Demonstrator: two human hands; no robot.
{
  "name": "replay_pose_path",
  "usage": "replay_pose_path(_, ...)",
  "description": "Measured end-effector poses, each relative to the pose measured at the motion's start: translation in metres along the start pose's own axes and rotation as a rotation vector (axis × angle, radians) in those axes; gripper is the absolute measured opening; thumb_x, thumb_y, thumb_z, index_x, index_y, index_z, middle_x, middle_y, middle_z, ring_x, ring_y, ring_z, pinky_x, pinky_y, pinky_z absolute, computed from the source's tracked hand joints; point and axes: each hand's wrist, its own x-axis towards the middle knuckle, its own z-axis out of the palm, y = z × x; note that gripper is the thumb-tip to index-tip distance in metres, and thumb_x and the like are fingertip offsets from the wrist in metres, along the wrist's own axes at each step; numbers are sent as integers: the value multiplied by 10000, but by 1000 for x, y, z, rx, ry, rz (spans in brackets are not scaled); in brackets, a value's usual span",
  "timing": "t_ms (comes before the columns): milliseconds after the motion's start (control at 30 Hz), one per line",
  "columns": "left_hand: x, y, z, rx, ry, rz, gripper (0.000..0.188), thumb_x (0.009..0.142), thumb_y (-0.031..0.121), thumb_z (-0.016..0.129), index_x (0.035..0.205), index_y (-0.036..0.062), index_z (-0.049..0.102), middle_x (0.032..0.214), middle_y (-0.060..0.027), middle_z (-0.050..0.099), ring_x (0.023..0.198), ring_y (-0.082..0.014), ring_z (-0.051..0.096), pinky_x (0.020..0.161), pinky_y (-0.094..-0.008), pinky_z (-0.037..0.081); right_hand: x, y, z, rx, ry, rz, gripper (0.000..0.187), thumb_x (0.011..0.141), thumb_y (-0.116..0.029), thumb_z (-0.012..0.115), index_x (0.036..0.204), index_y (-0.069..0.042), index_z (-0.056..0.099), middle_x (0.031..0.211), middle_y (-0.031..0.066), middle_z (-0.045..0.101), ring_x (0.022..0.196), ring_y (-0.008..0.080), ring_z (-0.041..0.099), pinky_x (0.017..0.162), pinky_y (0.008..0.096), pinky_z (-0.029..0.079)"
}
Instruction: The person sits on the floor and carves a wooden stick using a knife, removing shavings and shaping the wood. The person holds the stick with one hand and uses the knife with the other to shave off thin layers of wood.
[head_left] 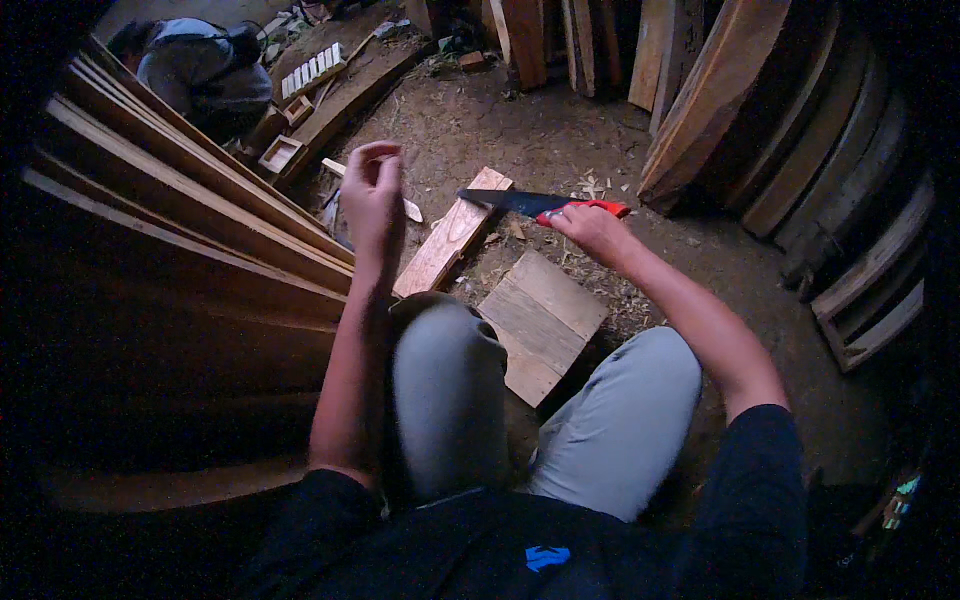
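Note:
My right hand (590, 228) is wrapped around the red handle of a handsaw (515, 203). Its dark blade points left and lies across the upper part of a reddish-brown plank (440, 245); whether it touches the wood I cannot tell. My left hand (375, 200) is raised to the left of the plank, its fingers loosely bent with a gap by the thumb and nothing visible in them. Between my knees and the plank stands a low wooden block or stool (545, 318) with a boarded top.
Long boards (200, 190) lean close on my left. Thick timber slabs (710, 95) and a wooden frame (875, 325) stand on the right. Wood chips (598, 187) litter the dirt floor. At the far left another person (205, 70) bends near a beam (350, 105) and small wooden boxes (282, 155).

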Motion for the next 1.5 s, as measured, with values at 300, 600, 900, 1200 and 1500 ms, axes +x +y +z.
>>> replay_pose_path(300, 13, -52, -2, 46, -2, -137, 102, 879, 108, 584, 969, 80, 623, 764, 34, 558, 547, -34, 445, 452, -201, 339, -6, -4, 1, -59, -25, -24, 216, 812, -84, 543, 1028, -90, 539, 840, 77, 564, 761, 224, 619, 592, 343, 508)
replay_pose_path(600, -5, -35, 10, -18, -632, -547, 236, 938, 245, 521, 1059, 55, 590, 682, -16, 587, 484, -77, 500, 403, -234, 384, 29, 2, -32, 440, 359, 652, 298, 742, -22, 659, 953, -25, 449, 789, 129, 606, 625, 237, 618, 559, 345, 511)
replay_pose_path(900, -19, -10, 38, 6, -839, -209, 389, 897, 240, 637, 1225, 57, 535, 1064, -71, 623, 727, -98, 598, 525, -229, 488, 102, -17, -36, 1815, 598, 911, 309, 884, -178, 652, 1027, -32, 421, 738, 60, 570, 588, 132, 569, 508, 283, 494)
replay_pose_path(1200, -33, 4, 53, 447, -642, 370, 490, 746, 264, 769, 1129, 64, 540, 1047, -137, 565, 937, -301, 592, 781, -393, 489, 125, -43, -48, 1817, 664, 874, 305, 912, -224, 628, 1067, -40, 440, 805, 16, 539, 702, 81, 526, 637, 234, 463)
replay_pose_path(1500, -22, -32, 58, 230, -641, 186, 345, 747, 178, 750, 1006, -3, 610, 811, -89, 672, 721, -176, 656, 621, -324, 510, 130, -40, -43, 1732, 445, 692, 389, 899, -260, 646, 1130, -2, 469, 985, 103, 610, 813, 127, 602, 716, 273, 507)
